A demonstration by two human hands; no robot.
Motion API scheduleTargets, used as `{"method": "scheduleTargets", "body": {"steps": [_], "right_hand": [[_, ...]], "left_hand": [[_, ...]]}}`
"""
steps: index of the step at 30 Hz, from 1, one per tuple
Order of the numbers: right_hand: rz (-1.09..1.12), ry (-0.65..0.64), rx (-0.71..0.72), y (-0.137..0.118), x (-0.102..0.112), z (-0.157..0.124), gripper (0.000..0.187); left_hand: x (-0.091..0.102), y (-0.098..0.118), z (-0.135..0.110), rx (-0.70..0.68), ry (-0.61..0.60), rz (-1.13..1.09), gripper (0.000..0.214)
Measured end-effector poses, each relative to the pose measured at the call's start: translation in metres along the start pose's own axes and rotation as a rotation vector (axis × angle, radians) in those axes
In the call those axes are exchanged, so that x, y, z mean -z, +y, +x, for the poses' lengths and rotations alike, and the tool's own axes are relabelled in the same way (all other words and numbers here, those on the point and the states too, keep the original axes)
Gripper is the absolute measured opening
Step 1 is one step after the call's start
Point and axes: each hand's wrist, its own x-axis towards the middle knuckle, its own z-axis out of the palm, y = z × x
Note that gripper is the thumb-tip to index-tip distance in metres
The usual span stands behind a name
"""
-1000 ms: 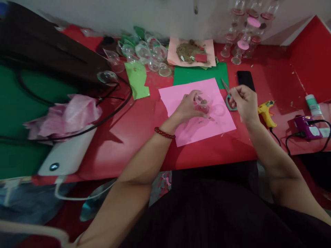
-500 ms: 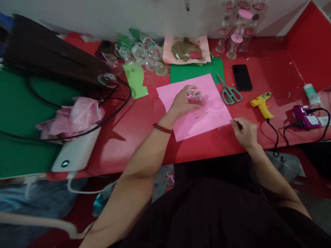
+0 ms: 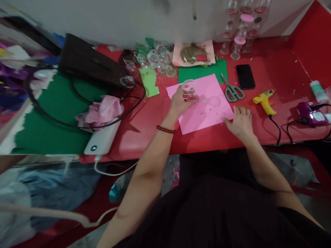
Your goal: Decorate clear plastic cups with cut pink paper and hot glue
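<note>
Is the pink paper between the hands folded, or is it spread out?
Spread out: the pink paper lies open on the red table, no fold visible, its broad surface showing between left hand and right hand.

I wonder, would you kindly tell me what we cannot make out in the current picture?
Clear cup: its left side, behind the left hand, head view.
Stacked cups: their tops, cut off by the upper edge, head view.
Bottle: its label print, too small and blurred, head view.
Green sheet: part of it, under the pink sheet, head view.
</note>
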Motion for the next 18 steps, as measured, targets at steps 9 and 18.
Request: {"method": "scheduleTargets", "body": {"steps": [9,18], "right_hand": [[0.096,-0.06,-0.16,-0.006,-0.002,0.024,0.059],[0.115,0.03,-0.114,0.012,0.003,0.027,0.035]], "left_hand": [[-0.01,-0.004,-0.019,-0.022,0.068,-0.061,0.069],[-0.007,-0.003,-0.014,0.017,0.083,-0.095,0.072]]}}
